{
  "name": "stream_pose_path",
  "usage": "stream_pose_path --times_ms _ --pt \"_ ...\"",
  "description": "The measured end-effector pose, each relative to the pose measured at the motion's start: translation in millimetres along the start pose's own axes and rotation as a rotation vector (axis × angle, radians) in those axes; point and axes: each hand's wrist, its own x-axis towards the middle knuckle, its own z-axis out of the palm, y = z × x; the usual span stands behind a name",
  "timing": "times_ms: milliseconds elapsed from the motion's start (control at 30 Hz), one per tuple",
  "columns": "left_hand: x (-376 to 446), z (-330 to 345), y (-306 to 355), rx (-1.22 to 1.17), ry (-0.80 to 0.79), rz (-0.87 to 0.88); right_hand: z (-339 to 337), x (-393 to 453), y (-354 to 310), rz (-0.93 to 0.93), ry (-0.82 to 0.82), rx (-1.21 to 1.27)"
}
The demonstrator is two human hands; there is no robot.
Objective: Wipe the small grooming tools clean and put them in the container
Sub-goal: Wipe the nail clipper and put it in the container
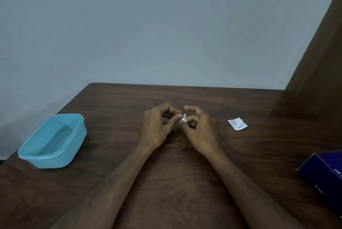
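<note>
My left hand (159, 127) and my right hand (200, 129) meet over the middle of the dark wooden table (175, 182). Between their fingertips I pinch a small white piece, probably a wipe or its sachet (184, 118). My left hand's curled fingers also seem to hide something small and dark; I cannot tell what it is. A light blue plastic container (53, 141) without a lid stands at the left, with nothing visible inside. No grooming tool shows plainly.
A torn white sachet (237, 123) lies on the table to the right of my hands. A dark blue box (323, 177) sits at the right edge. A wall runs behind the table and a brown panel rises at the right.
</note>
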Motion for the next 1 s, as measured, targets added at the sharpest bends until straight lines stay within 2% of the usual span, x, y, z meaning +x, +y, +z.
stream_pose_path --times_ms 67,200,367,533,667,900,1000 --pt "-0.4 1.6 1.7 0.052 0.028 0.042 0.5 0.7 0.9 0.024 0.004 0.023" --pt "0.1 -0.9 0.0 0.050 0.111 0.020 0.9 0.4 -0.1 0.007 0.015 0.009" --pt "-1.8 0.4 0.1 0.119 0.013 0.062 0.9 0.4 1.2 0.007 -0.005 0.034" --pt "-1.0 -0.8 -6.7 0.177 0.127 0.000 -0.3 -1.6 -1.0 0.008 -0.009 -0.007" --pt "-3.3 0.4 -0.1 0.208 0.053 0.050 -0.2 -2.2 -0.8 0.001 0.003 0.032" --pt "-3.1 -2.9 2.9 0.240 0.184 -0.040 1.4 -3.1 0.1 -0.011 0.022 0.008" --pt "-3.9 -2.4 4.4 0.301 0.208 -0.070 -2.2 -1.7 6.3 0.046 0.059 -0.006"
